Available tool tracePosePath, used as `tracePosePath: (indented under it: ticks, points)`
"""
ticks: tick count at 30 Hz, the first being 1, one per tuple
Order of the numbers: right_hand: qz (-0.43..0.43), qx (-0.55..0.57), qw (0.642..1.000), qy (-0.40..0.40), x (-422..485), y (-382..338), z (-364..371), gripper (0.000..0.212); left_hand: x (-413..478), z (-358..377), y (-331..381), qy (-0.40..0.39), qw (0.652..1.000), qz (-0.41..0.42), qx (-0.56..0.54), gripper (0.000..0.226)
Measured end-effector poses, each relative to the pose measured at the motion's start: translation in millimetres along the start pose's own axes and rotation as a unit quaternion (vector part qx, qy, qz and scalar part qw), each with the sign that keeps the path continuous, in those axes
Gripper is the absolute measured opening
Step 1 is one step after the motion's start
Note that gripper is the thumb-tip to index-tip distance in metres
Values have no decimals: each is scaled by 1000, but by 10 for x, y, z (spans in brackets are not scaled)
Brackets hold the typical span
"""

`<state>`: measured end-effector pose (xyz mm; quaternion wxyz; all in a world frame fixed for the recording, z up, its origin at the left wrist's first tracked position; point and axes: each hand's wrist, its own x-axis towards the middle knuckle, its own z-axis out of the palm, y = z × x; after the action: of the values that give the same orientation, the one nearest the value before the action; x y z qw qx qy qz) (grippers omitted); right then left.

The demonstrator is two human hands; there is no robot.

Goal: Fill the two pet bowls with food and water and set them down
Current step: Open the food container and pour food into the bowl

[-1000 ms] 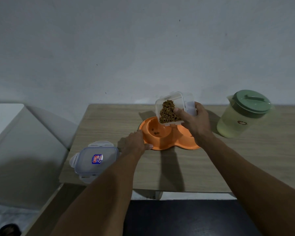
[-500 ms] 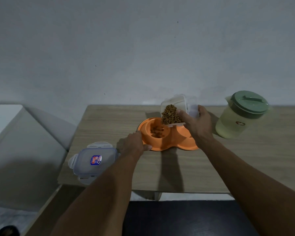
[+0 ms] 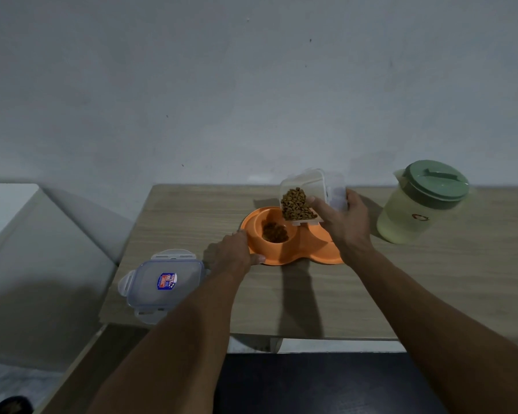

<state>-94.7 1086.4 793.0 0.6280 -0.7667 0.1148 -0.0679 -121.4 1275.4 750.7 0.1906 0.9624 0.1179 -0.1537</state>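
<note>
1. Firstly, a plain grey wall [image 3: 251, 100] fills the upper half of the view.
2. Below it, a wood-grain worktop [image 3: 356, 288] carries all the things, its near edge running across the lower part of the view.
3. At the far right of the worktop a pale jug [image 3: 413, 216] stands upright with its green cap [image 3: 437, 180] on, well apart from the feeder.
4. An orange feeder [image 3: 284, 255] with two bowls lies flat near the middle of the worktop, towards the wall.
5. A clear lid [image 3: 162, 282] with a blue label lies flat at the near left corner, just beside the left forearm.
6. A clear box [image 3: 317, 189] is held in the air, tilted with its mouth down, over the left bowl [image 3: 269, 216].
7. The right hand [image 3: 344, 225] grasps the box, fingers wrapped round its side; it hides most of the right bowl [image 3: 320, 234], so its contents cannot be told.
8. The left hand [image 3: 232, 256] lies palm down, clasping the feeder's left end between thumb and fingers.
9. Brown kibble [image 3: 296, 206] is heaped against the box's lowered mouth.
10. A smaller pile [image 3: 274, 232] of kibble sits in the bottom of the left bowl.
</note>
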Motion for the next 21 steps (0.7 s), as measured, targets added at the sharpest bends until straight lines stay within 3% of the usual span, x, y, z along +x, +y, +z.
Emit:
tracePosePath:
  ticks: [3, 7, 9, 11, 13, 19, 21]
  points:
    - [-3, 9, 1000, -5, -4, -8, -18, 55, 4, 6, -6, -2, 1000, 0, -2, 63]
    - [14, 42, 999, -19, -11, -45, -49, 27, 1, 5, -1, 3, 1000, -3, -2, 63]
    - [-3, 23, 1000, -9, -8, -30, -35, 31, -2, 5, 0, 5, 1000, -1, -2, 61]
    - [-27, -9, 1000, -11, -21, -26, -22, 52, -4, 8, -2, 3, 1000, -2, -7, 60]
    - [-17, -5, 1000, -15, -6, 4, -18, 59, 14, 16, -8, 1, 1000, -2, -7, 62]
    - [11, 45, 999, -19, 29, -15, -15, 36, 32, 32, -29, 5, 1000, 2, -6, 63]
    - [16, 35, 999, -10, 7, -39, -7, 39, 30, 37, -28, 9, 1000, 5, -6, 61]
